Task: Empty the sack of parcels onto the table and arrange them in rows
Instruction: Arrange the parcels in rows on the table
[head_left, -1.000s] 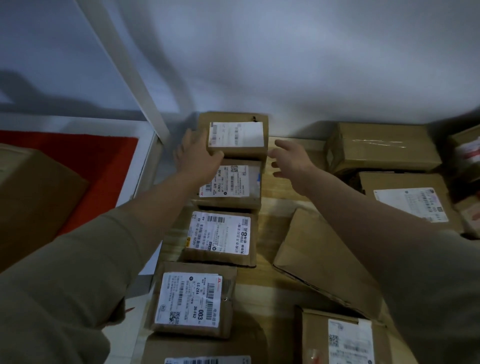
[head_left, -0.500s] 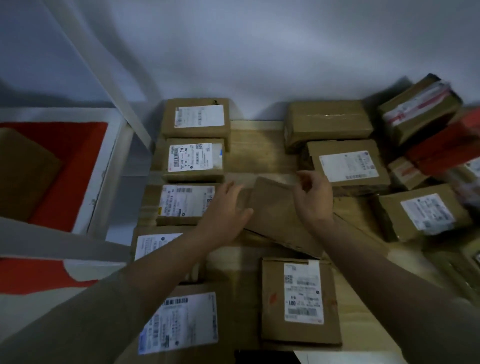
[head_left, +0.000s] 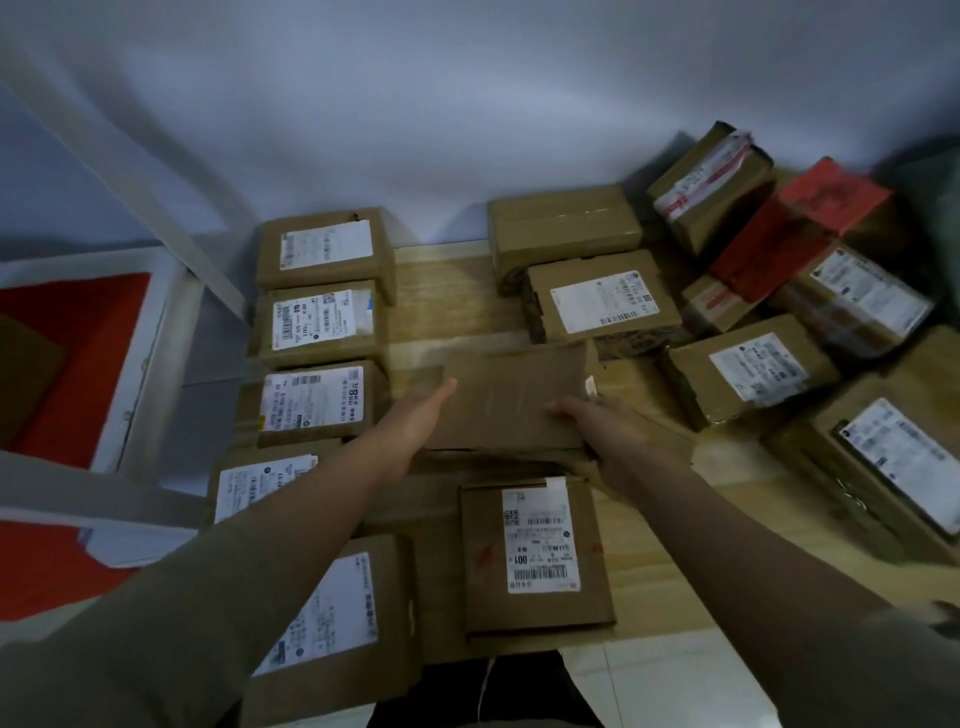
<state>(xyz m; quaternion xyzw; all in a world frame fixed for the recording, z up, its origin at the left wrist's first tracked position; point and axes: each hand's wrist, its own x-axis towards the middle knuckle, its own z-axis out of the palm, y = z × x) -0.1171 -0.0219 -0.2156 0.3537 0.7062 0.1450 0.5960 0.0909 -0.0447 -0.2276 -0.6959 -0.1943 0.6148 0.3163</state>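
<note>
Against a pale wall, a wooden table (head_left: 447, 291) is crowded with labelled boxes. A plain brown parcel (head_left: 514, 400), label hidden, is clasped between the left hand (head_left: 415, 421) and right hand (head_left: 602, 431), fingers flat.

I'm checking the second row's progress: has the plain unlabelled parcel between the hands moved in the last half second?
Yes. The plain parcel has turned from askew to roughly square with the left column, held between the left hand and right hand.
</note>
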